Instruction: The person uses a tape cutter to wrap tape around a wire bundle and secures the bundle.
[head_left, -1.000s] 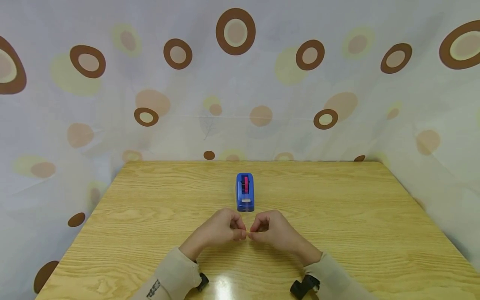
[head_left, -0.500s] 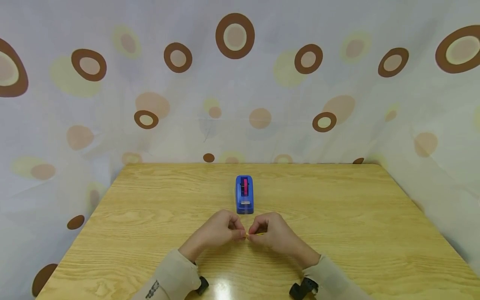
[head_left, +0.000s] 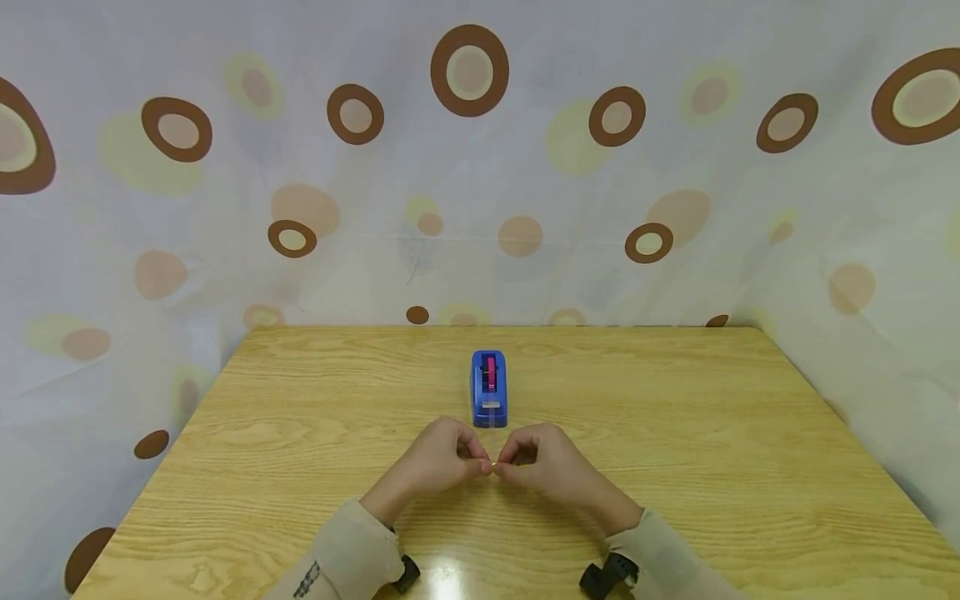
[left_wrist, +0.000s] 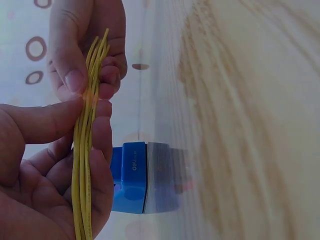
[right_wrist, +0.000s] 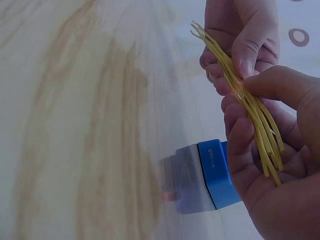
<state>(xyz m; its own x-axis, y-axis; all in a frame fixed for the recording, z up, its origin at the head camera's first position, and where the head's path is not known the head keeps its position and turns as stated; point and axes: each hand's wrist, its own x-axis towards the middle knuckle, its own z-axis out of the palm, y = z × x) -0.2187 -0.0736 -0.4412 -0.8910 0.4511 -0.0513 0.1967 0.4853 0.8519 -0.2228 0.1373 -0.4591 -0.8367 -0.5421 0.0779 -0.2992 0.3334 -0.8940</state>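
Observation:
My left hand (head_left: 442,454) and right hand (head_left: 543,458) meet near the table's middle, thumbs and fingertips almost touching. Between them they pinch a thin bundle of yellow wires (left_wrist: 82,170). In the right wrist view the wires (right_wrist: 255,112) lie across both hands, loose ends fanning out past the fingers. A small shiny orange-tinted patch shows on the bundle where the two thumbs press it. Just beyond the hands stands a blue tape dispenser (head_left: 489,396) with a pink-cored roll. A faint clear strip of tape (head_left: 491,417) runs over its front towards the hands.
The wood-grain table (head_left: 322,400) extends to both sides of the hands. Behind it hangs a pale curtain (head_left: 480,167) patterned with brown rings. Dark wrist cameras sit at both cuffs, and light glares on the table between the forearms.
The hands stay together and shift very slightly at the fingertips. A yellow length that showed along the right hand half a second ago is less visible now. The whole view dipped a little earlier.

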